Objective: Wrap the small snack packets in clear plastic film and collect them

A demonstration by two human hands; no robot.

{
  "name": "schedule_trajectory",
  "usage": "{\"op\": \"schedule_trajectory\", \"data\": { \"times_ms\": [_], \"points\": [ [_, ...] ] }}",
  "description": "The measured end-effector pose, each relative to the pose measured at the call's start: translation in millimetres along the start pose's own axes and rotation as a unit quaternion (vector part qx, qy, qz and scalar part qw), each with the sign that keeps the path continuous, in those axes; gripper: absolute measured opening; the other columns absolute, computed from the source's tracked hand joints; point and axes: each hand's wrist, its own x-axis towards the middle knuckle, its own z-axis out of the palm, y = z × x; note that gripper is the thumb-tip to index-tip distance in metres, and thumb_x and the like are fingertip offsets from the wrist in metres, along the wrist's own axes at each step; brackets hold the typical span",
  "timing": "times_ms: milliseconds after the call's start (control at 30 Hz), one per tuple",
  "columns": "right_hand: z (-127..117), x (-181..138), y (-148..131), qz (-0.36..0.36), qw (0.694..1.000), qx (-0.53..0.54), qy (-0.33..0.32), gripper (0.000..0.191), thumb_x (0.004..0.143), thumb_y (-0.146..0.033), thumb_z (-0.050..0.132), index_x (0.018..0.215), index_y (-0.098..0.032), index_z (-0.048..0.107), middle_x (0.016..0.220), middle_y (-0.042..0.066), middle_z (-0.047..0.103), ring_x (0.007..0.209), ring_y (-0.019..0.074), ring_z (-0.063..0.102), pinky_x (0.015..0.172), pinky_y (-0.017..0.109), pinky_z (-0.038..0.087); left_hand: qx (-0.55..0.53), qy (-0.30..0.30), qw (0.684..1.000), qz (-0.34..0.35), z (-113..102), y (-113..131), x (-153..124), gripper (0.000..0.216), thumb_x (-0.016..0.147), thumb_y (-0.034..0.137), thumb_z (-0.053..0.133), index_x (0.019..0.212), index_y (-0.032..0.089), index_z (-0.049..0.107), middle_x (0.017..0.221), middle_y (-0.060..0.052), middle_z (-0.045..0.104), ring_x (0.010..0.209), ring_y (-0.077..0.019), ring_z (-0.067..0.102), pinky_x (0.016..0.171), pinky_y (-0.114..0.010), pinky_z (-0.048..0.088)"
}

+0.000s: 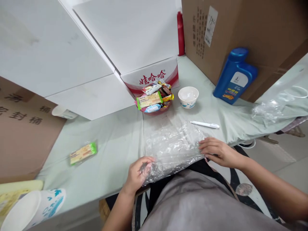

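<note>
A clear, crinkled plastic bag (173, 146) is spread flat at the front edge of the cloth-covered table. My left hand (138, 173) grips its near left corner, with the thumb on top and the fingers curled into the film. At its right edge, my right hand (218, 152) holds the film between bent fingers and thumb. Just beyond the bag lies a white pen (205, 124). Behind it stand a small paper cup (188, 97) and a bowl heaped with wrapped snacks (155, 99).
A wrapped biscuit (83, 153) lies to the left, with a large paper cup (48, 205) at the near left edge. White boxes (91, 41) rise behind. On the right are a blue bottle (234, 77), a cardboard box (231, 29) and more clear plastic (271, 106).
</note>
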Motion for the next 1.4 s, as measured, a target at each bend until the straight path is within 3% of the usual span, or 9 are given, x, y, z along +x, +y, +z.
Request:
{"op": "schedule_trajectory", "data": {
  "times_ms": [167, 333, 400, 567, 733, 967, 1133, 1300, 1400],
  "points": [
    [6, 14, -4, 0.043, 0.991, 0.125, 0.003, 0.049, 0.095, -0.054, 0.041, 0.125, -0.020, 0.058, 0.114, 0.013, 0.068, 0.106, 0.0229, 0.064, 0.090, 0.038, 0.051, -0.002, 0.003, 0.987, -0.163, 0, 3, -2, 0.022, 0.092, 0.039, 0.050, 0.086, 0.020, 0.059, 0.075, -0.001, 0.070, 0.067, -0.0156, 0.068, 0.068, -0.027, 0.053],
    [10, 25, -4, 0.032, 0.991, 0.109, -0.073, 0.097, 0.070, -0.067, 0.069, 0.147, -0.018, 0.035, 0.135, 0.016, 0.056, 0.120, 0.0289, 0.056, 0.100, 0.040, 0.045, 0.010, 0.022, 0.969, -0.247, 2, 6, 2, 0.037, 0.094, 0.050, 0.041, 0.082, 0.020, 0.060, 0.057, 0.002, 0.065, 0.057, -0.0150, 0.065, 0.061, -0.025, 0.050],
    [8, 28, -6, 0.054, 0.993, 0.055, -0.084, 0.084, 0.074, -0.055, 0.071, 0.144, -0.021, 0.040, 0.133, 0.014, 0.058, 0.120, 0.0278, 0.056, 0.100, 0.040, 0.045, 0.036, 0.016, 0.965, -0.260, 0, 7, 3, 0.039, 0.093, 0.051, 0.040, 0.080, 0.021, 0.061, 0.050, 0.004, 0.061, 0.053, -0.0151, 0.064, 0.059, -0.024, 0.048],
    [5, 34, -3, 0.141, 0.989, 0.039, -0.031, 0.033, 0.092, -0.031, 0.045, 0.120, -0.022, 0.059, 0.104, 0.007, 0.072, 0.095, 0.0222, 0.068, 0.084, 0.035, 0.051, 0.081, -0.009, 0.959, -0.272, -4, 9, 8, 0.038, 0.092, 0.050, 0.040, 0.076, 0.022, 0.060, 0.054, 0.005, 0.063, 0.044, -0.0134, 0.059, 0.055, -0.025, 0.045],
    [16, 50, 3, 0.252, 0.960, 0.112, 0.048, 0.031, 0.093, -0.035, 0.040, 0.113, -0.021, 0.059, 0.068, -0.001, 0.068, 0.060, 0.0172, 0.066, 0.063, 0.028, 0.051, 0.135, 0.027, 0.949, -0.285, 1, 9, 17, 0.034, 0.091, 0.048, 0.041, 0.077, 0.022, 0.060, 0.069, 0.003, 0.069, 0.045, -0.0126, 0.058, 0.055, -0.025, 0.044],
    [32, 73, 7, 0.333, 0.927, -0.152, 0.086, 0.046, 0.089, -0.030, 0.052, 0.132, -0.015, 0.050, 0.085, 0.007, 0.072, 0.078, 0.0248, 0.068, 0.069, 0.031, 0.045, 0.330, 0.077, 0.902, -0.268, 9, 3, 22, 0.017, 0.086, 0.036, 0.056, 0.079, 0.022, 0.063, 0.074, -0.003, 0.072, 0.065, -0.0200, 0.065, 0.058, -0.026, 0.039],
    [37, 73, 5, 0.302, 0.933, -0.155, 0.117, 0.038, 0.092, -0.033, 0.046, 0.126, -0.017, 0.052, 0.085, 0.007, 0.072, 0.081, 0.0257, 0.068, 0.071, 0.033, 0.046, 0.332, 0.089, 0.906, -0.248, 14, -1, 17, 0.018, 0.088, 0.034, 0.052, 0.081, 0.022, 0.063, 0.076, -0.003, 0.072, 0.066, -0.0204, 0.065, 0.060, -0.027, 0.040],
    [34, 74, 2, 0.206, 0.949, -0.130, 0.200, 0.039, 0.094, -0.030, 0.037, 0.128, -0.016, 0.050, 0.096, 0.010, 0.070, 0.085, 0.0225, 0.067, 0.075, 0.032, 0.048, 0.283, 0.201, 0.921, -0.174, 15, -4, 11, 0.022, 0.090, 0.036, 0.049, 0.090, 0.020, 0.064, 0.084, -0.005, 0.073, 0.075, -0.0188, 0.067, 0.070, -0.027, 0.045],
    [31, 77, 4, 0.221, 0.952, -0.138, 0.164, 0.037, 0.093, -0.025, 0.038, 0.126, -0.015, 0.052, 0.097, 0.010, 0.070, 0.083, 0.0227, 0.066, 0.075, 0.032, 0.048, 0.305, 0.177, 0.912, -0.212, 14, -6, 13, 0.019, 0.089, 0.034, 0.051, 0.088, 0.020, 0.065, 0.081, -0.004, 0.072, 0.073, -0.0183, 0.066, 0.068, -0.026, 0.044]
  ]
}}
